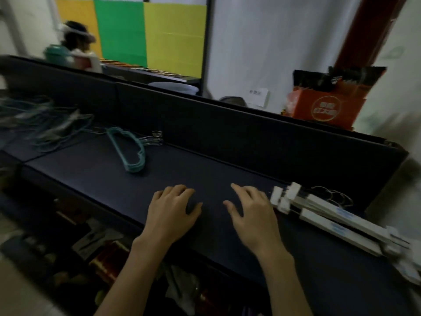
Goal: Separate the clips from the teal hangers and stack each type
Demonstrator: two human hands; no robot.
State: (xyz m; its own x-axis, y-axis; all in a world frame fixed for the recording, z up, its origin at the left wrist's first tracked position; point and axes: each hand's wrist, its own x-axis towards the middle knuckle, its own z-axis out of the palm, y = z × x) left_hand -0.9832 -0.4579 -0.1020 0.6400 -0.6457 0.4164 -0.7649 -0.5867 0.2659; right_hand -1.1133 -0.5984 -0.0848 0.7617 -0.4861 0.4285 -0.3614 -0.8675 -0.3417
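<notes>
Teal hangers [127, 151] lay stacked far-left on dark work surface [205, 179]; white clip bars [337, 217] piled at rt edge. Left hand [173, 208] & right hand [252, 210] rested flat, fingers relaxed, holding nothing — between both piles. Rm: dark partition [227, 124] behind, orange box [325, 108] beyond, yellow/green wall panels [148, 30].

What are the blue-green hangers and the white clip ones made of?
The teal hangers look like matte plastic or coated wire, with thin silvery metal hooks. The white clip hangers look like smooth, hard plastic bars with wire hooks. Blur leaves both uncertain.
</notes>
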